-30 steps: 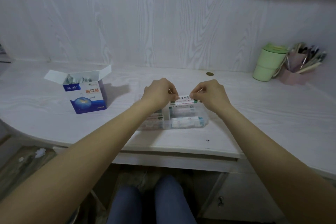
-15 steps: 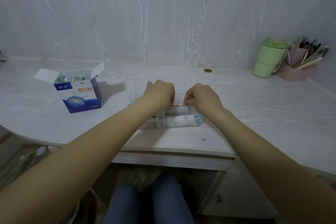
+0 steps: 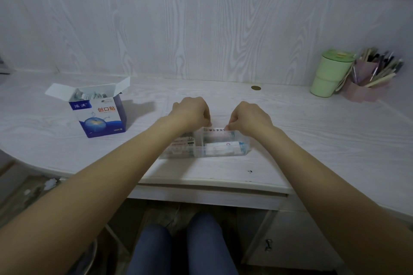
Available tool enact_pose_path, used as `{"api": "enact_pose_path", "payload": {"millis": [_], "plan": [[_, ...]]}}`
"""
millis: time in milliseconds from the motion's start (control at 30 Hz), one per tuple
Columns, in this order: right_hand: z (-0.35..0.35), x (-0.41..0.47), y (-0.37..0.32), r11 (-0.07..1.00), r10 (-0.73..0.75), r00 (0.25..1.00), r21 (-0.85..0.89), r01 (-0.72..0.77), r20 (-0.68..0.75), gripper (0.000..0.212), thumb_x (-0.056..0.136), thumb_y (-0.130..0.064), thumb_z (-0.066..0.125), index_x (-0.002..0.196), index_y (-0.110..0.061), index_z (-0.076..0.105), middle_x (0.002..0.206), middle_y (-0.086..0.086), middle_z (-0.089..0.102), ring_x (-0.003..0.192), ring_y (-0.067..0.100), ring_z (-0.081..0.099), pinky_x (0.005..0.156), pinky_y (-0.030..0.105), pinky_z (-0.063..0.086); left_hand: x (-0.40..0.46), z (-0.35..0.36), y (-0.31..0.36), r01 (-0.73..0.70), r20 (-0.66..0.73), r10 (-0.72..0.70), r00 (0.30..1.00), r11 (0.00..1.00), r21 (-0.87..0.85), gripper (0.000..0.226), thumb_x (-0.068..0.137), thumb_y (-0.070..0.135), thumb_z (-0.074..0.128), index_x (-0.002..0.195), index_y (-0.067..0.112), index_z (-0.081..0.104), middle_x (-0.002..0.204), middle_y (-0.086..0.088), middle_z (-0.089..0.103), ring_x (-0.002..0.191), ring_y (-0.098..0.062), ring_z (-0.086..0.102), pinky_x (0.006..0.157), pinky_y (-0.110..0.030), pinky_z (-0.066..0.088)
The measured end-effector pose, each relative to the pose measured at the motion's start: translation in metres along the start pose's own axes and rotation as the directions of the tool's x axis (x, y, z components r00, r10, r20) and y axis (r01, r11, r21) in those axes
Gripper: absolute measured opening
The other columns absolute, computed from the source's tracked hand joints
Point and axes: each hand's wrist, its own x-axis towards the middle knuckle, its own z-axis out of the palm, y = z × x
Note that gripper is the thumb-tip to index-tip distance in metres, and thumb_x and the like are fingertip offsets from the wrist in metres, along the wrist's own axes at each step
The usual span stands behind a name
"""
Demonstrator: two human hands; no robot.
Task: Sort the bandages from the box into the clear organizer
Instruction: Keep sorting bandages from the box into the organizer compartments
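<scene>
Head camera looks down on a pale wood-grain desk point(image 3: 312, 140) where both hands work over the clear organizer point(image 3: 223, 152) near the front edge. The left hand point(image 3: 192, 111) and right hand point(image 3: 250, 116) have their fingers curled, each pinching one end of a wrapped bandage strip point(image 3: 215, 129) held level at the organizer's far right compartment.

By my reading, the step in hand is seating this strip in that compartment. The next move calls for lowering it flat between the walls, letting go with both hands, then reaching left to the box for more.

The organizer is divided into compartments. The near right one holds a white bandage packet point(image 3: 221, 147) with a blue end, and the left side holds more printed packets point(image 3: 181, 143), partly hidden by the left forearm.

The bandage box point(image 3: 100, 116), blue and white, stands well to the left with its flaps open and wrapped bandages point(image 3: 89, 96) showing at the top, so much sorting appears left.

At far right stand a green cup point(image 3: 328, 73) and a pink pen holder point(image 3: 366, 80).
</scene>
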Motion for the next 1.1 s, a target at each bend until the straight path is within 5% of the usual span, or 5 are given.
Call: {"api": "enact_pose_path", "payload": {"millis": [100,300,800,933,1100], "plan": [[-0.001,-0.002,-0.001,1.000,0.003,1.000,0.030,-0.003,0.003,0.025,0.080,-0.030,0.075,0.091,-0.008,0.073,0.091,0.005,0.071,0.089,0.022,0.063,0.064,0.029,0.043,-0.011,-0.012,-0.017,-0.017,-0.068,0.010,0.998,0.995,-0.093,0.015,0.090,0.026,0.062,0.102,0.017,0.066,0.092,0.004,0.057,0.094,-0.018,0.053,0.094,-0.041,0.044],[0.003,-0.004,-0.011,0.999,0.030,0.999,0.023,-0.030,0.016,0.031,0.083,-0.031,0.072,0.095,-0.003,0.071,0.088,0.009,0.070,0.078,0.022,0.059,0.061,0.027,0.040,-0.033,-0.021,-0.049,-0.067,-0.108,0.058,0.992,0.995,-0.079,0.017,0.092,0.016,0.058,0.105,0.015,0.068,0.101,0.002,0.063,0.085,-0.010,0.051,0.078,-0.019,0.037],[0.009,-0.005,-0.024,1.000,0.022,1.000,0.016,-0.022,0.005,0.026,0.083,-0.032,0.071,0.095,-0.008,0.069,0.095,0.006,0.069,0.090,0.024,0.061,0.065,0.029,0.041,-0.026,-0.004,-0.055,-0.191,0.009,0.190,0.982,0.980,0.054,0.020,0.093,0.019,0.056,0.108,0.030,0.064,0.098,0.008,0.056,0.099,-0.014,0.056,0.092,-0.037,0.042],[0.011,-0.005,-0.023,1.000,0.005,1.000,0.023,-0.005,0.001,0.026,0.085,-0.030,0.067,0.074,-0.008,0.061,0.097,0.010,0.071,0.075,0.023,0.058,0.059,0.027,0.038,-0.029,-0.006,-0.054,-0.198,0.002,0.198,0.980,0.980,0.027,0.021,0.094,0.019,0.054,0.111,0.028,0.062,0.095,0.010,0.053,0.099,-0.015,0.056,0.093,-0.038,0.042],[-0.002,-0.015,-0.032,0.979,-0.118,0.991,0.157,0.127,-0.069,0.030,0.089,-0.030,0.063,0.099,-0.003,0.071,0.095,0.013,0.071,0.075,0.022,0.063,0.065,0.030,0.046,-0.040,-0.018,-0.053,-0.199,-0.109,0.191,0.976,0.977,-0.071,0.023,0.095,0.015,0.054,0.115,0.023,0.061,0.109,0.000,0.061,0.099,-0.015,0.057,0.091,-0.035,0.045]]}}
